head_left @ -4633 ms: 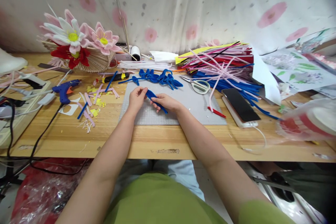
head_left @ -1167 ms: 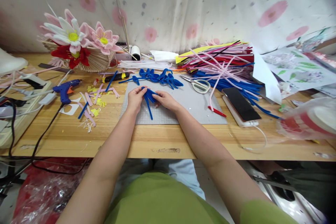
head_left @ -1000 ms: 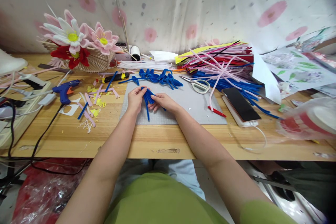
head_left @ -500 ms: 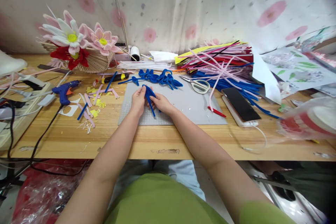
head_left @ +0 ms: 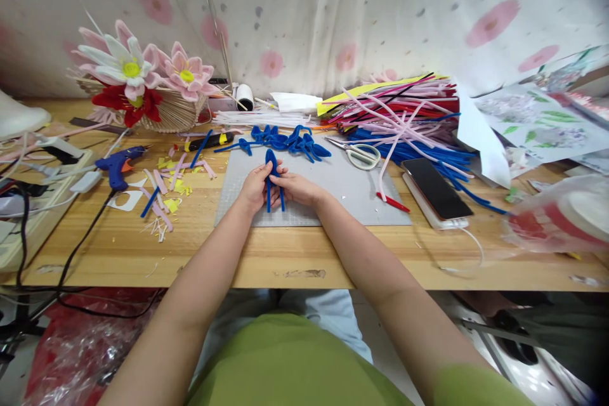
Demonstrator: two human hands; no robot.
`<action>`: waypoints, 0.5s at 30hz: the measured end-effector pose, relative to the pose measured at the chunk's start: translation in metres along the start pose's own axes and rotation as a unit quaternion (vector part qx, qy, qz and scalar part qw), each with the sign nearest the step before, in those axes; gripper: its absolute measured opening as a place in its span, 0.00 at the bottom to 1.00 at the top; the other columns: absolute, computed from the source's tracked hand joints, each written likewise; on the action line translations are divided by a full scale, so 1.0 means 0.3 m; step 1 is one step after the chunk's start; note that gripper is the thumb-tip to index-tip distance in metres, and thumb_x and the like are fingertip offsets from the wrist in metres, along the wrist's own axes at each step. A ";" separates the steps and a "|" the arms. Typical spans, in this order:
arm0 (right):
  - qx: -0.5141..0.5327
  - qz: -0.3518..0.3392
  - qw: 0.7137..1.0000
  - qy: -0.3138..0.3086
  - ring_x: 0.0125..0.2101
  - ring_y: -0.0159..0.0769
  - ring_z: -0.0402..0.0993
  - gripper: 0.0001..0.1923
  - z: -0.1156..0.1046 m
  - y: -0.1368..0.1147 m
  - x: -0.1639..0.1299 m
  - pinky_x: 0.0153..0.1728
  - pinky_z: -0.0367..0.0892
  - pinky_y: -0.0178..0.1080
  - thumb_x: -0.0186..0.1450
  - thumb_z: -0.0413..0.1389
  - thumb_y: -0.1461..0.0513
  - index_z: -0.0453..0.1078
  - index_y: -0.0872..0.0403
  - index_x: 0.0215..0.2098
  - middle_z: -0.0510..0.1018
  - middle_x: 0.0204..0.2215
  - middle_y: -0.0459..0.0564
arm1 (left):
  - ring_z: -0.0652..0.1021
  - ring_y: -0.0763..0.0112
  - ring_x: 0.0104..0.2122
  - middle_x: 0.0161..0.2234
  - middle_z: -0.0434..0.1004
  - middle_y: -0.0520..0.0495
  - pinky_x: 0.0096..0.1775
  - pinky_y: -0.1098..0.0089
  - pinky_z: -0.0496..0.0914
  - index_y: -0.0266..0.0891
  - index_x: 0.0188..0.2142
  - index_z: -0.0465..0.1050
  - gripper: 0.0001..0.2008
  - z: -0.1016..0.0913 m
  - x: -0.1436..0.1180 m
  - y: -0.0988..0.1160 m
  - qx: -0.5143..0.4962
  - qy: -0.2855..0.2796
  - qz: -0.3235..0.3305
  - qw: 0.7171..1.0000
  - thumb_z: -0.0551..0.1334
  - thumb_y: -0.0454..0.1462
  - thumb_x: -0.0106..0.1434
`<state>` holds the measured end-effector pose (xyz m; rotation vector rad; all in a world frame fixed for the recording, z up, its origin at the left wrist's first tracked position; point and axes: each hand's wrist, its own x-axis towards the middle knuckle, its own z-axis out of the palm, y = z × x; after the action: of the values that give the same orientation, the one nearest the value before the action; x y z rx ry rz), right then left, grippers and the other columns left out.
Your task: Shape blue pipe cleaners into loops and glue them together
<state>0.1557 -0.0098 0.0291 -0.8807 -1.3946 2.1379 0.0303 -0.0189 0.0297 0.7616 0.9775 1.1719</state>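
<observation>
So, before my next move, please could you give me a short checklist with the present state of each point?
1. Blue fuzzy piece held by left hand and right hand: ok.
2. Its two straight ends apart, pointing toward you: ok.
3. Scissors uncovered, at the far right part of the grey mat: ok.
4. Mat free of scraps: not ok, small white bits lie on it.
5. Glue gun off the mat: ok, it lies to the left.
6. Glue gun hot: cannot tell.

Blue pipe cleaners, grey gridded mat, pink-and-purple flowered curtain.
</observation>
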 end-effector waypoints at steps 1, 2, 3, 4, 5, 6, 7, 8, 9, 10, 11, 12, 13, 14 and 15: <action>-0.032 -0.001 0.999 0.003 0.23 0.29 0.72 0.14 -0.017 -0.008 -0.007 0.26 0.71 0.33 0.61 0.55 0.55 0.66 0.59 0.27 0.75 0.21 0.48 | 0.72 0.78 0.19 0.25 0.74 0.49 0.22 0.75 0.66 0.34 0.36 0.73 0.13 -0.002 0.006 -0.001 -0.010 0.011 0.020 1.000 0.61 0.42 0.57; -0.065 -0.007 0.998 0.013 0.25 0.29 0.73 0.13 -0.036 -0.016 -0.014 0.27 0.71 0.32 0.59 0.57 0.55 0.68 0.59 0.29 0.76 0.24 0.49 | 0.72 0.78 0.21 0.23 0.72 0.51 0.25 0.75 0.67 0.34 0.34 0.73 0.11 -0.003 0.011 -0.002 -0.017 0.020 0.043 0.999 0.62 0.41 0.56; -0.092 -0.029 0.995 0.040 0.27 0.28 0.72 0.12 -0.057 -0.024 -0.020 0.27 0.70 0.31 0.57 0.58 0.56 0.69 0.59 0.32 0.76 0.27 0.50 | 0.72 0.78 0.22 0.21 0.70 0.53 0.28 0.75 0.68 0.33 0.32 0.72 0.10 -0.003 0.014 -0.003 -0.017 0.023 0.060 0.998 0.62 0.40 0.56; -0.108 -0.068 0.988 0.091 0.28 0.27 0.71 0.13 -0.075 -0.029 -0.025 0.26 0.69 0.29 0.57 0.58 0.56 0.70 0.58 0.34 0.76 0.29 0.49 | 0.72 0.79 0.21 0.20 0.68 0.54 0.29 0.75 0.68 0.33 0.31 0.72 0.09 -0.001 0.015 -0.004 -0.014 0.019 0.066 0.998 0.62 0.39 0.55; -0.110 -0.112 0.977 0.142 0.28 0.26 0.70 0.14 -0.091 -0.033 -0.029 0.26 0.67 0.28 0.57 0.58 0.56 0.70 0.56 0.37 0.76 0.31 0.48 | 0.71 0.79 0.21 0.19 0.66 0.55 0.29 0.74 0.68 0.33 0.30 0.72 0.09 0.003 0.015 -0.004 -0.006 0.009 0.060 0.998 0.63 0.39 0.55; -0.105 -0.148 0.967 0.181 0.28 0.25 0.69 0.15 -0.103 -0.035 -0.030 0.26 0.66 0.28 0.57 0.58 0.55 0.70 0.55 0.39 0.75 0.31 0.47 | 0.71 0.79 0.20 0.18 0.66 0.55 0.28 0.74 0.69 0.33 0.30 0.72 0.09 0.007 0.012 -0.005 0.003 -0.005 0.045 0.999 0.63 0.39 0.55; -0.100 -0.173 0.959 0.202 0.27 0.24 0.68 0.15 -0.109 -0.034 -0.030 0.25 0.64 0.27 0.57 0.57 0.54 0.70 0.54 0.39 0.75 0.31 0.46 | 0.70 0.79 0.19 0.18 0.66 0.55 0.27 0.73 0.69 0.33 0.29 0.71 0.09 0.013 0.009 -0.006 0.011 -0.017 0.026 0.999 0.63 0.39 0.55; -0.098 -0.182 0.957 0.202 0.26 0.24 0.66 0.15 -0.111 -0.031 -0.027 0.25 0.63 0.28 0.57 0.56 0.54 0.71 0.54 0.38 0.74 0.29 0.45 | 0.70 0.78 0.18 0.18 0.67 0.54 0.25 0.73 0.68 0.33 0.28 0.71 0.09 0.018 0.005 -0.008 0.020 -0.026 0.010 0.999 0.63 0.39 0.55; -0.101 -0.182 0.959 0.191 0.25 0.24 0.65 0.15 -0.108 -0.028 -0.024 0.24 0.62 0.28 0.56 0.56 0.53 0.71 0.54 0.36 0.73 0.27 0.44 | 0.70 0.78 0.17 0.19 0.68 0.53 0.24 0.73 0.68 0.33 0.27 0.70 0.09 0.023 0.002 -0.010 0.028 -0.032 -0.002 0.999 0.63 0.39 0.55; -0.109 -0.180 0.961 0.180 0.24 0.24 0.64 0.15 -0.103 -0.024 -0.020 0.24 0.61 0.29 0.56 0.56 0.52 0.71 0.55 0.32 0.71 0.24 0.44 | 0.70 0.78 0.17 0.19 0.69 0.52 0.24 0.73 0.68 0.33 0.26 0.70 0.09 0.027 -0.001 -0.012 0.035 -0.033 -0.008 0.999 0.63 0.39 0.56; -0.118 -0.181 0.960 0.179 0.23 0.25 0.63 0.15 -0.096 -0.020 -0.016 0.24 0.60 0.30 0.55 0.57 0.52 0.71 0.56 0.27 0.69 0.22 0.43 | 0.70 0.78 0.18 0.20 0.71 0.51 0.24 0.73 0.68 0.33 0.26 0.70 0.09 0.030 -0.003 -0.014 0.042 -0.031 -0.013 0.999 0.63 0.39 0.56; -0.128 -0.187 0.956 0.186 0.24 0.26 0.62 0.15 -0.090 -0.017 -0.012 0.24 0.60 0.30 0.53 0.58 0.51 0.70 0.56 0.23 0.67 0.20 0.43 | 0.71 0.77 0.18 0.21 0.72 0.49 0.24 0.73 0.68 0.33 0.26 0.70 0.09 0.031 -0.005 -0.015 0.047 -0.031 -0.021 0.998 0.62 0.39 0.56; -0.135 -0.196 0.951 0.200 0.24 0.27 0.62 0.16 -0.085 -0.014 -0.008 0.25 0.61 0.31 0.52 0.59 0.51 0.68 0.56 0.19 0.65 0.19 0.44 | 0.72 0.77 0.19 0.22 0.74 0.48 0.25 0.73 0.69 0.33 0.27 0.71 0.09 0.031 -0.006 -0.015 0.048 -0.034 -0.033 0.998 0.62 0.39 0.57; -0.136 -0.205 0.944 0.218 0.25 0.27 0.62 0.17 -0.082 -0.011 -0.003 0.26 0.61 0.32 0.52 0.59 0.51 0.66 0.55 0.17 0.64 0.19 0.44 | 0.73 0.76 0.20 0.24 0.76 0.46 0.26 0.72 0.70 0.33 0.28 0.72 0.09 0.030 -0.007 -0.014 0.044 -0.040 -0.049 0.997 0.61 0.39 0.58; -0.132 -0.214 0.938 0.237 0.26 0.28 0.62 0.18 -0.081 -0.008 0.002 0.27 0.61 0.32 0.51 0.60 0.50 0.65 0.55 0.15 0.63 0.19 0.44 | 0.73 0.75 0.21 0.26 0.77 0.44 0.28 0.71 0.71 0.33 0.29 0.72 0.09 0.030 -0.008 -0.012 0.034 -0.048 -0.066 0.996 0.60 0.38 0.59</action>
<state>0.1728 0.0070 0.0240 -0.9973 -1.4634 1.3270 0.0396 -0.0219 0.0306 0.7881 0.9765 0.9835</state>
